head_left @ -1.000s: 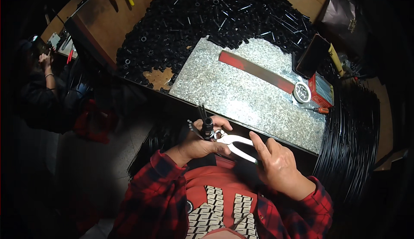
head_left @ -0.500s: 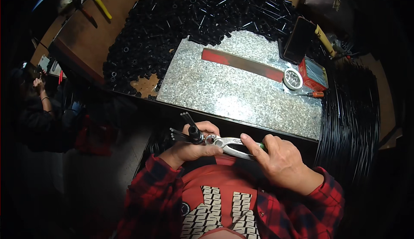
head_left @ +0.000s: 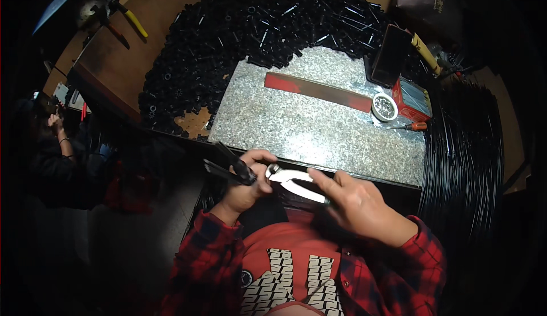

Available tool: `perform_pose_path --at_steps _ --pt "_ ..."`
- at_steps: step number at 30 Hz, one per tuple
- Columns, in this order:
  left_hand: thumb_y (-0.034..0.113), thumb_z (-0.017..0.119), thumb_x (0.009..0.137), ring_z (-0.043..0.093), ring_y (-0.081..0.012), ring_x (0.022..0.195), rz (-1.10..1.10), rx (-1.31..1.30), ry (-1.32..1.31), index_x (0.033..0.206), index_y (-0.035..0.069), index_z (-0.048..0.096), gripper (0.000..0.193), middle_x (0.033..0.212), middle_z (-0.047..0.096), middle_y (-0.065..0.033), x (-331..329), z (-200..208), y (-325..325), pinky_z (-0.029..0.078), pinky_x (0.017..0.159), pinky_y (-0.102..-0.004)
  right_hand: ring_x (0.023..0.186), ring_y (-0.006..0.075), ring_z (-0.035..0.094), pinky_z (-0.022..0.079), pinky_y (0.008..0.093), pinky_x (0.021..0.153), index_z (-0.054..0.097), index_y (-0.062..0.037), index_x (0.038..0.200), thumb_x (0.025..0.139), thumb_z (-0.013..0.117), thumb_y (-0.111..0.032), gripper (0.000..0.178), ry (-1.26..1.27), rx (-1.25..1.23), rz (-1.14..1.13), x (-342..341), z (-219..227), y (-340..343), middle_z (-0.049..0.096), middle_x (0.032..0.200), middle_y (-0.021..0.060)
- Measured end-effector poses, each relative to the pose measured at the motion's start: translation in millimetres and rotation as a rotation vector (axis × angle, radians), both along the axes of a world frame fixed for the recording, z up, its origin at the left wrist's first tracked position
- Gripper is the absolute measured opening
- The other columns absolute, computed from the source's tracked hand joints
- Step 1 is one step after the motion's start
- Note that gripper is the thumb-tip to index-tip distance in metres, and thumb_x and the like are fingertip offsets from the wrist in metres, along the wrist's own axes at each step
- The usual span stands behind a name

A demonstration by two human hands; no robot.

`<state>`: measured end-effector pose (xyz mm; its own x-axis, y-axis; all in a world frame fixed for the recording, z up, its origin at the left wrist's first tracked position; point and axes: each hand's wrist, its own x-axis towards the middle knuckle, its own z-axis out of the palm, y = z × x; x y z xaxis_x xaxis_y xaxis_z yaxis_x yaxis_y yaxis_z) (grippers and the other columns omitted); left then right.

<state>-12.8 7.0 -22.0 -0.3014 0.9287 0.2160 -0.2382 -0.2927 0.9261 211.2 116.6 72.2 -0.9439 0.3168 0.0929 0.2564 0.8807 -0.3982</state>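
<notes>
Left hand (head_left: 246,188) grips thin black tubes (head_left: 228,168); right hand (head_left: 356,208) clasps silvery metal pliers (head_left: 296,182); keep the pliers square on the tubes

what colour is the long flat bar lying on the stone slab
Red, with darker worn patches; the bar shows best in the head view.

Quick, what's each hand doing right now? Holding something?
Left hand: closed around thin black rods.
Right hand: closed on the handles of white-handled pliers, whose head meets the rods.
</notes>
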Motion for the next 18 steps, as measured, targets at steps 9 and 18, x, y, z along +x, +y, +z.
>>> perform_pose_path --at_steps 9,18 --pt "0.081 0.032 0.075 0.025 -0.0058 0.037 0.294 0.183 -0.354 0.106 0.004 0.048 0.085 0.046 0.028 0.0066 -56.3 40.1 -10.0 0.027 0.043 -0.0219 0.079 0.0317 0.057 0.047 0.0405 0.067 0.051 -0.0083 0.127 0.073 0.075 -0.026 0.061 0.200 0.562 -0.294 -14.8 -34.9 33.9 0.055 0.091 0.0155" --pt "0.068 0.038 0.088 0.025 -0.0050 0.039 0.302 0.284 -0.805 0.093 0.009 0.059 0.062 0.046 0.027 0.0072 -54.4 64.0 -15.0 0.026 0.042 -0.0207 0.081 0.0140 0.057 0.049 0.0284 0.071 0.039 -0.0100 0.141 0.082 0.071 -0.016 0.067 -0.039 -1.080 -0.008 -11.1 -101.9 -41.5 0.054 0.109 0.0114"
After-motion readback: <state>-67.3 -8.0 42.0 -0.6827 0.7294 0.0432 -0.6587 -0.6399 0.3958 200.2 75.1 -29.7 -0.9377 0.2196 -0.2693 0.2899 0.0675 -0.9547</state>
